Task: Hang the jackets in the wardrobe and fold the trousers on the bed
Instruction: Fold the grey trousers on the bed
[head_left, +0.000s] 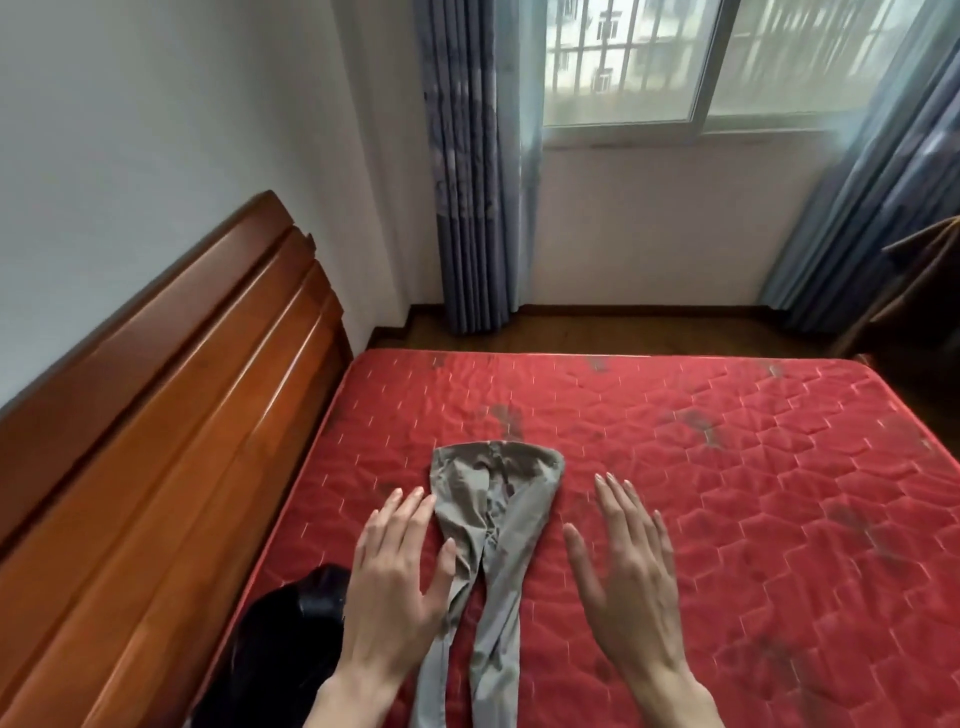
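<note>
1. Bedroom w/ white walls; a bed (727, 467) w/ red quilted mattress fills the lower view, dark smudges on the fabric.
2. Wooden headboard (182, 389) runs along the bed's left edge.
3. Window (701, 62) w/ bars outside sits on the wall beyond the bed's far edge; blue-grey curtains (472, 182) hang at both sides of it.
4. Wood floor strip shows betw. the bed's far edge and that wall.
5. Grey trousers (498, 519) lie flat on the bed, waist toward the bed's far edge, two legs running back toward the person and out of view at the bottom.
6. Left hand (400, 571): fingers straight, spread, palm down; thumb lies over the trousers' left edge, holding nothing.
7. Right hand (623, 561): wide, fingers straight, palm down over the mattress just right of the trousers, apart from them; contact w/ mattress can't be told.
8. Dark garment (291, 649) bunched at the bed's near-left corner, by the headboard.
9. Brown garment (930, 291) hangs off the bed's far-right corner; partly cut off.
</note>
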